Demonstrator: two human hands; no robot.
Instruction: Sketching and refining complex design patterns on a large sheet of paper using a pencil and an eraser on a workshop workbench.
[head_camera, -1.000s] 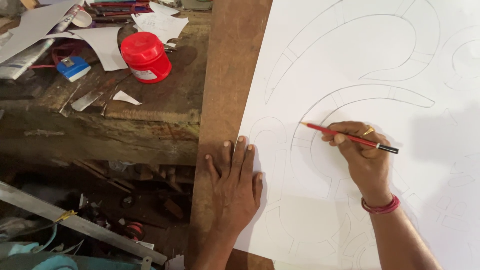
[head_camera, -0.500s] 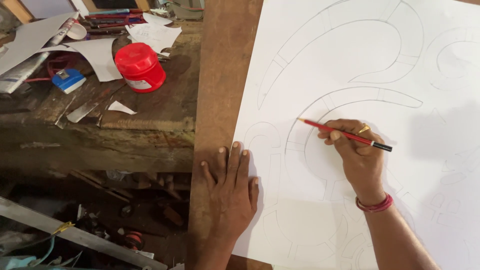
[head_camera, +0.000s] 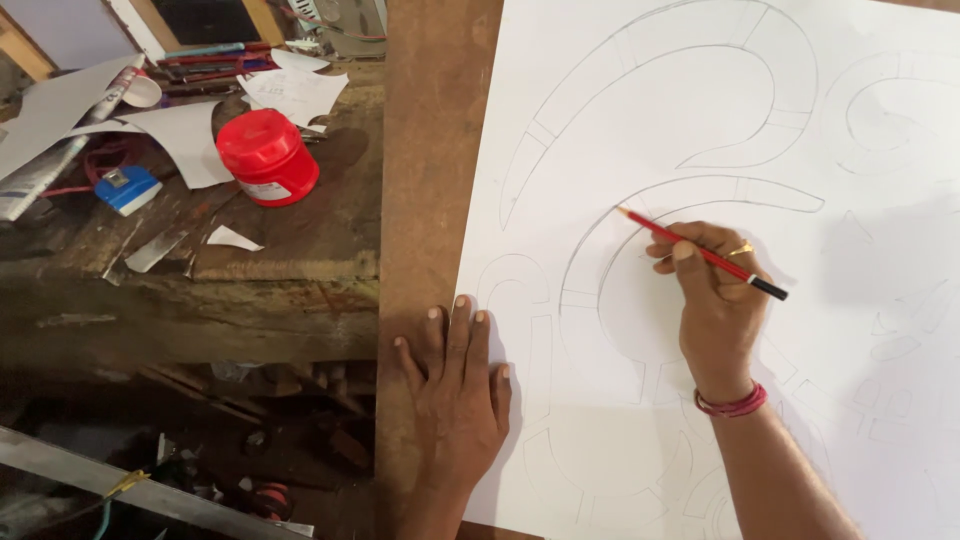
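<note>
R hand (head_camera: 715, 305) fingers closed on red pencil (head_camera: 700, 252), tip on curved outline just past fingertips | L hand (head_camera: 455, 385) flat, fingers spread, pressing white sheet (head_camera: 650, 130) edge on wooden board (head_camera: 430, 150) | red jar (head_camera: 265, 157) well beyond L fingertips

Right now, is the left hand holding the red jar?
No, the left hand lies flat on the paper's edge; the red jar stands apart.

sheet (head_camera: 700, 120): matt paper | board (head_camera: 430, 150): rough wood | jar (head_camera: 266, 157): glossy plastic
</note>
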